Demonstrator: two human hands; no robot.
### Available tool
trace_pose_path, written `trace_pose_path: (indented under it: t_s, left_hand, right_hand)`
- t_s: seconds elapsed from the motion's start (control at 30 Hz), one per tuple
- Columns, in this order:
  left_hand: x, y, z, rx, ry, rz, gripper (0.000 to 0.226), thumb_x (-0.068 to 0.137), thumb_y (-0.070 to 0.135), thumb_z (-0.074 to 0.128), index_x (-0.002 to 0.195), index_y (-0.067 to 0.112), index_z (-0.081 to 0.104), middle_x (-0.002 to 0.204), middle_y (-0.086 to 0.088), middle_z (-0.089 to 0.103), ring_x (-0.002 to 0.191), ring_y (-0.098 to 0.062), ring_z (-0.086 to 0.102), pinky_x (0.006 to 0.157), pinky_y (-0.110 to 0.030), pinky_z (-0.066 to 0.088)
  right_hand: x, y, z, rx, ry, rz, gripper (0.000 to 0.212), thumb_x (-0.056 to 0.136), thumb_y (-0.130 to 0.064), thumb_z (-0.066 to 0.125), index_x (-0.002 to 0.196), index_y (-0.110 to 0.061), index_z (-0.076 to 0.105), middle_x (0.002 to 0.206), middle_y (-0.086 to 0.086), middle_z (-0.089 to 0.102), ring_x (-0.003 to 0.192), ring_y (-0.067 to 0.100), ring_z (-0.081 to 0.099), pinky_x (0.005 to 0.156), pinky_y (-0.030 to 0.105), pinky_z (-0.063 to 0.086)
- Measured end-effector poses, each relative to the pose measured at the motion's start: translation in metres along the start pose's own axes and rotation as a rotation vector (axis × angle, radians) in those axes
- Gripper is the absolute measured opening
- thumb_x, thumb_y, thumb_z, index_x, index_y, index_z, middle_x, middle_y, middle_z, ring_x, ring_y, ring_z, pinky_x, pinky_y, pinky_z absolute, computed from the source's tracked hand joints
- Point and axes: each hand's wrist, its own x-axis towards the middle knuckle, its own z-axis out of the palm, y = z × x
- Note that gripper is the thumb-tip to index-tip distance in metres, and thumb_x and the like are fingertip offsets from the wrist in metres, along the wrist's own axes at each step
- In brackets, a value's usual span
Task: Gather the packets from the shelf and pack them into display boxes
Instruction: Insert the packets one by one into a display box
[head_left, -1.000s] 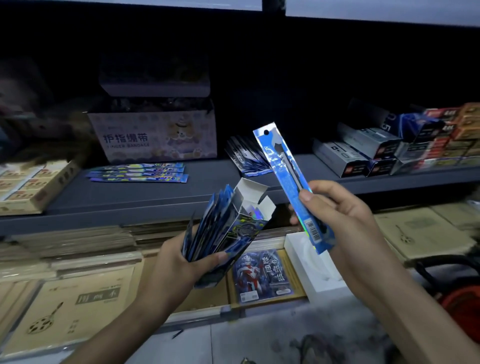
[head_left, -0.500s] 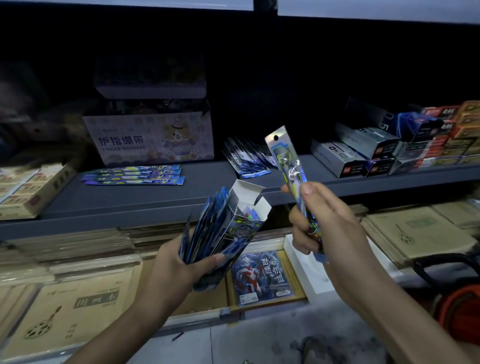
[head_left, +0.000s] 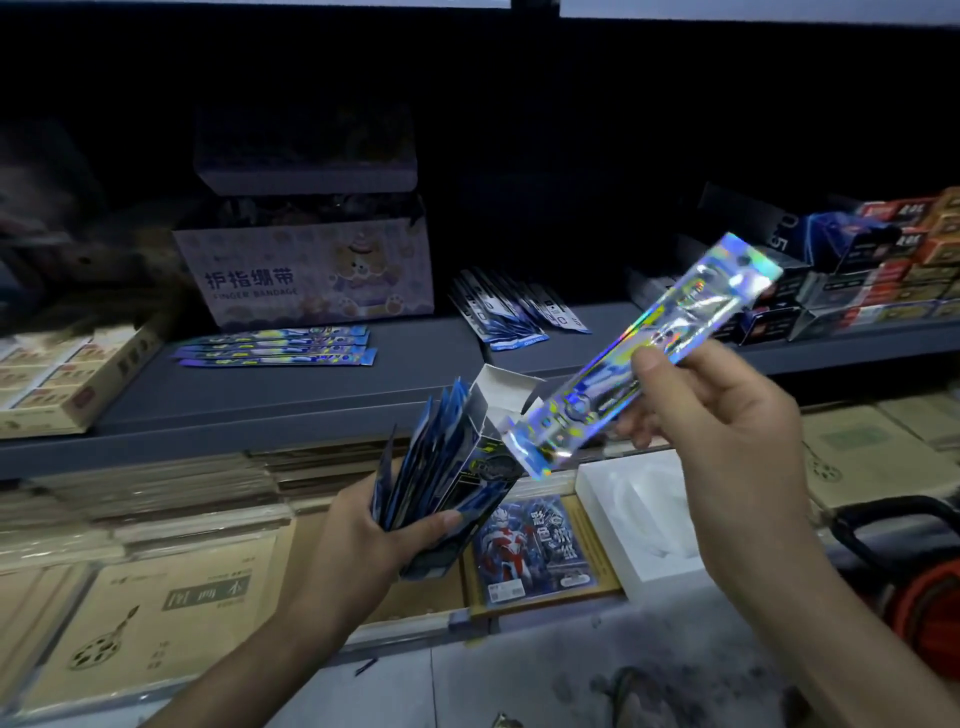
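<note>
A long shiny rainbow-foil packet (head_left: 641, 353) is pinched near its middle by the closed fingers of the right hand (head_left: 727, 431), its low end just at the open top of a tall dark blue card display box (head_left: 483, 467). The box and a fan of thin blue packets (head_left: 421, 462) are squeezed together in the left hand (head_left: 384, 535). The foil looks slippery, so it could be dropped, or bent on the white flap (head_left: 506, 387). The fan could slide loose too.

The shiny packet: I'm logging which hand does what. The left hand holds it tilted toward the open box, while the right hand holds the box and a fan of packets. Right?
No, the hands are swapped. In the head view the right hand holds the shiny packet; the left hand holds the open box and fan of packets.
</note>
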Motion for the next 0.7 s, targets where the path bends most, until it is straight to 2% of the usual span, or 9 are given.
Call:
trace_pose_path:
  t_s: [0.17, 0.3, 0.37, 0.47, 0.57, 0.63, 0.7]
  left_hand:
    - [-0.0013, 0.0024, 0.0040, -0.040, -0.010, 0.004, 0.025, 0.075, 0.010, 0.088, 0.092, 0.021, 0.074, 0.083, 0.018, 0.078, 0.075, -0.001, 0.073, 0.056, -0.011, 0.051]
    - [-0.0024, 0.0037, 0.0054, -0.064, -0.034, 0.017, 0.023, 0.075, 0.016, 0.087, 0.094, 0.020, 0.075, 0.080, 0.014, 0.078, 0.073, -0.003, 0.074, 0.057, -0.012, 0.052]
    - [-0.0029, 0.0050, 0.0055, -0.076, -0.035, 0.028, 0.016, 0.074, 0.020, 0.086, 0.085, 0.019, 0.074, 0.070, 0.011, 0.076, 0.062, 0.000, 0.070, 0.053, -0.012, 0.048]
    - [-0.0019, 0.0034, 0.0045, -0.076, -0.034, 0.038, 0.020, 0.073, 0.023, 0.086, 0.090, 0.016, 0.077, 0.078, 0.009, 0.078, 0.068, 0.000, 0.071, 0.057, -0.013, 0.049]
    - [-0.0020, 0.0024, 0.0039, -0.075, -0.037, 0.044, 0.021, 0.076, 0.020, 0.086, 0.094, 0.016, 0.077, 0.082, 0.009, 0.079, 0.073, -0.002, 0.072, 0.059, -0.013, 0.050]
    - [-0.0025, 0.0021, 0.0042, -0.071, -0.042, 0.051, 0.018, 0.077, 0.016, 0.085, 0.092, 0.015, 0.076, 0.076, 0.010, 0.078, 0.068, 0.000, 0.071, 0.057, -0.011, 0.048]
    - [-0.0024, 0.0014, 0.0047, -0.068, -0.042, 0.052, 0.019, 0.076, 0.015, 0.086, 0.093, 0.016, 0.076, 0.079, 0.013, 0.078, 0.071, 0.001, 0.072, 0.059, -0.010, 0.049]
  right_hand:
    - [-0.0025, 0.0000, 0.0041, -0.048, 0.063, 0.033, 0.022, 0.095, -0.013, 0.072, 0.078, -0.007, 0.059, 0.058, 0.006, 0.071, 0.054, 0.009, 0.067, 0.055, 0.017, 0.049]
    - [-0.0008, 0.0007, 0.0003, -0.062, 0.061, 0.071, 0.028, 0.095, -0.016, 0.072, 0.084, 0.006, 0.059, 0.054, 0.001, 0.069, 0.058, 0.021, 0.070, 0.055, 0.017, 0.050]
    - [0.0003, -0.0014, -0.0031, -0.072, 0.066, 0.084, 0.030, 0.095, -0.016, 0.072, 0.086, 0.009, 0.059, 0.055, 0.001, 0.070, 0.054, 0.023, 0.067, 0.051, 0.016, 0.047]
    - [0.0002, -0.0050, -0.0057, -0.102, 0.090, 0.106, 0.028, 0.096, -0.017, 0.071, 0.084, 0.005, 0.059, 0.058, 0.003, 0.072, 0.047, 0.014, 0.058, 0.041, 0.012, 0.036]
    - [-0.0018, -0.0055, -0.0023, -0.109, 0.088, 0.096, 0.028, 0.096, -0.016, 0.072, 0.076, -0.004, 0.056, 0.053, 0.000, 0.069, 0.053, 0.018, 0.067, 0.047, 0.011, 0.042]
    - [-0.0026, -0.0025, -0.0001, -0.100, 0.084, 0.089, 0.024, 0.096, -0.015, 0.072, 0.078, -0.004, 0.058, 0.054, 0.002, 0.070, 0.060, 0.023, 0.074, 0.052, 0.015, 0.048]
    - [-0.0019, -0.0004, -0.0004, -0.096, 0.076, 0.084, 0.021, 0.096, -0.014, 0.072, 0.080, -0.005, 0.061, 0.057, 0.003, 0.072, 0.063, 0.027, 0.074, 0.054, 0.018, 0.051]
